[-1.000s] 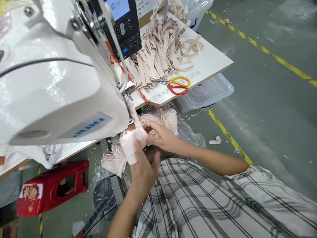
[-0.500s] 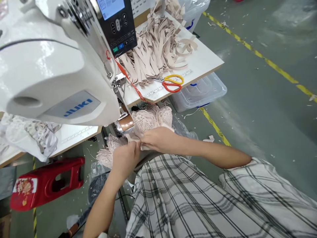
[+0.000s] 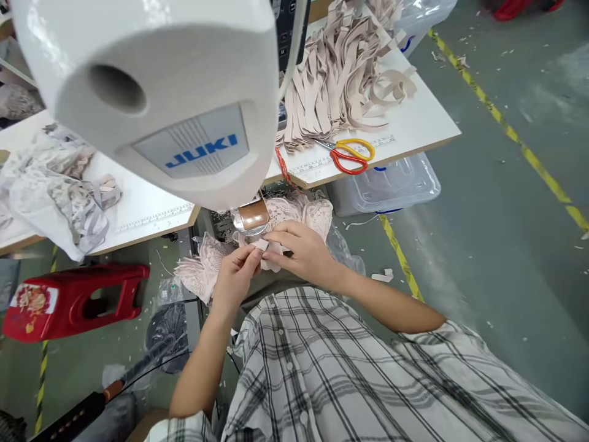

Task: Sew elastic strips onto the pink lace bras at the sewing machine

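Note:
My left hand [image 3: 235, 275] is closed, thumb and fingers pinching the folded end of a pale pink strap [image 3: 261, 245] just in front of the sewing machine [image 3: 193, 123]. My right hand [image 3: 306, 255] curls from the other side, thumb and fingers around pale pink fabric beside that strap end. The fabric seems to belong to a lace bra [image 3: 317, 215], whose cups lie behind my right hand, below the machine head. More lace cups [image 3: 202, 267] hang to the left of my left hand. The machine's needle area is hidden by its head and a brown guard [image 3: 253, 216].
Scissors with yellow and red handles [image 3: 352, 156] lie on the white table [image 3: 427, 123], near a heap of beige straps [image 3: 331, 86]. Grey-white lace garments [image 3: 59, 184] lie on the left. A red stool [image 3: 78, 301] and a clear plastic box [image 3: 391, 184] stand on the floor.
My view has shifted, bringing the machine head nearer. My hands have brought the strap end up between the fingertips, and my right fingers are more spread than before.

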The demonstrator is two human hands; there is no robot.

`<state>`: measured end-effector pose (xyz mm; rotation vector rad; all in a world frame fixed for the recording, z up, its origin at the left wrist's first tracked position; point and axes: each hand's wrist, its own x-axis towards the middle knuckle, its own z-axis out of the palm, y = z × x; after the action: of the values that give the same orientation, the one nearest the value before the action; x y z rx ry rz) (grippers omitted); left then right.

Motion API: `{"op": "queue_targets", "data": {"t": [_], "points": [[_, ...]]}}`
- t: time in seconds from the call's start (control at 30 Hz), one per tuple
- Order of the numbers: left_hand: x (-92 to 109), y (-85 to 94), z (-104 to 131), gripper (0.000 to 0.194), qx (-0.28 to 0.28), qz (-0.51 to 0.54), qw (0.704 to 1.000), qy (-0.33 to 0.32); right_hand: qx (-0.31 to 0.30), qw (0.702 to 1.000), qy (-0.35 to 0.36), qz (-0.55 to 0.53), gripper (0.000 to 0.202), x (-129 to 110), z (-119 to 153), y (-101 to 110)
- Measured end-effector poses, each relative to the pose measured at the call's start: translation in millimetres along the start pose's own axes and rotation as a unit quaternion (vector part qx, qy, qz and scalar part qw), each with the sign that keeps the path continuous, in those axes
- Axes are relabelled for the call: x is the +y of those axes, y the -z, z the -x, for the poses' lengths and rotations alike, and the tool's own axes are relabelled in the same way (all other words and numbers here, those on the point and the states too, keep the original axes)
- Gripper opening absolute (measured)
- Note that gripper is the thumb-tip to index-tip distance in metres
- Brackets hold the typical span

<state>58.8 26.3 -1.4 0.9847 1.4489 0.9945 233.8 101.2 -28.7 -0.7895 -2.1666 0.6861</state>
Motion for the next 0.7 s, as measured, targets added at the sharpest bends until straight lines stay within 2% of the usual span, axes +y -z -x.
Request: {"op": "queue_targets", "data": {"t": [0.13,0.27,0.33,0.4,0.47,0.5,0.53,0.6,0.63,0.7], "points": [[1.8,-1.6,0.4,0.033,0.014,-0.048,0.999,0.004,0.012,0.999,0.026,0.022,0.021,-0.9,0.5,-4.4],[-7.1,-5.6,-8.5,0.045,0.029,-0.047,0.998,0.015,0.038,0.997,0.055,0.039,0.017,-1.9,8.2,-13.4],[-12.9,-7.3,-15.2,0.047,0.049,-0.024,0.998,0.031,0.005,0.997,0.061,0.043,0.019,6.6,10.0,-16.4],[-17.4,-6.4,-20.9,0.044,0.061,0.024,0.996,0.065,-0.046,0.997,0.059,0.030,0.021,29.3,5.8,-10.0],[-19.9,-2.2,-23.7,0.042,0.063,0.066,0.991,0.097,-0.048,0.998,0.004,0.049,0.025,65.9,-6.2,12.0],[-20.5,0.8,-23.7,0.041,0.060,0.074,0.990,0.104,-0.021,0.995,-0.048,0.090,0.028,87.0,-14.9,28.5],[-20.7,3.8,-22.9,0.041,0.056,0.074,0.990,0.108,0.014,0.982,-0.111,0.150,0.033,108.3,-24.7,47.1],[-20.6,8.6,-19.6,0.042,0.044,0.067,0.990,0.113,0.022,0.944,-0.194,0.267,0.040,146.4,-45.9,83.9],[-20.5,9.9,-17.8,0.043,0.036,0.069,0.990,0.119,-0.008,0.925,-0.222,0.308,0.043,161.4,-55.7,99.0],[-20.1,10.6,-14.7,0.043,0.028,0.081,0.988,0.125,-0.097,0.899,-0.231,0.360,0.041,180.8,-70.4,118.2]]}}
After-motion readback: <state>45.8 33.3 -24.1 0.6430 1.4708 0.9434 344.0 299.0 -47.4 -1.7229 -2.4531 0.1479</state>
